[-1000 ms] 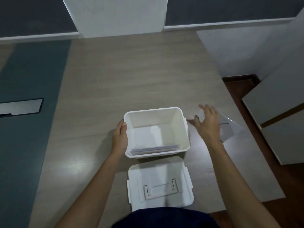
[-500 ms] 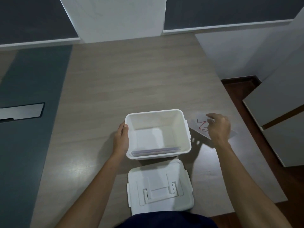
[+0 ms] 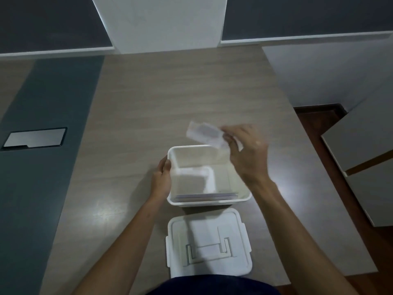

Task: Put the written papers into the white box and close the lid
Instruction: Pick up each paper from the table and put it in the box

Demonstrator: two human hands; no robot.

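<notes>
The open white box (image 3: 185, 149) stands on the wooden table (image 3: 170, 92), with papers (image 3: 205, 196) stacked flat inside along its near wall. My left hand (image 3: 161, 179) grips the box's left wall. My right hand (image 3: 247, 154) hovers over the box's far right corner, pinching a written paper (image 3: 204, 134) that is blurred by motion and sticks out to the left above the far rim. The white lid (image 3: 208, 241) lies flat on the table just in front of the box, handle side up.
A dark teal strip (image 3: 42, 167) with a grey inset plate (image 3: 35, 137) runs along the table's left side. The table's right edge drops to a dark wooden floor (image 3: 323, 118), where grey cabinet fronts (image 3: 365, 150) stand. A wall lies behind.
My right hand picked the written paper up from the table right of the box and carried it left and up, over the box's far rim. The left hand stayed on the box.
</notes>
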